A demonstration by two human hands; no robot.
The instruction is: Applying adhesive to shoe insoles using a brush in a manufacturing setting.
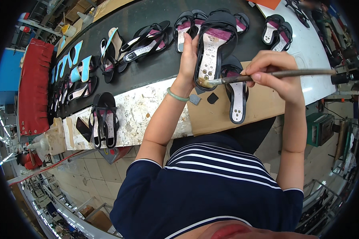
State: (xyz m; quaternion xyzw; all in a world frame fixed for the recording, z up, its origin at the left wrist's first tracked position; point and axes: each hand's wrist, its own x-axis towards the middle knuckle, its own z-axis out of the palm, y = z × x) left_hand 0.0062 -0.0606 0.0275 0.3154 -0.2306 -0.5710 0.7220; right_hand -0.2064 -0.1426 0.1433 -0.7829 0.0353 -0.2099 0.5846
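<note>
My left hand (pixel 188 59) is closed on the side of a black sandal (pixel 210 53), tilted up above the bench. Its pale insole faces me and has purple patches toward the toe. In my right hand (pixel 278 73) a paintbrush (pixel 235 79) with a long wooden handle is pinched between thumb and fingers. The brush's bristles touch the heel end of the insole, where a yellowish-brown wet-looking patch shows. Below and to the right, another sandal (pixel 237 105) with a bare pale insole rests on the cardboard (pixel 263 107), partly hidden by the brush and my right hand.
A grey scrap (pixel 194 99) and a black scrap (pixel 213 98) lie on the cardboard. Sandals (pixel 147 44) line the dark belt (pixel 135 75) beyond. A pair of sandals (pixel 104 121) stands at the left on the stained bench edge (pixel 143 107). A red padded cover (pixel 35 87) is farther left.
</note>
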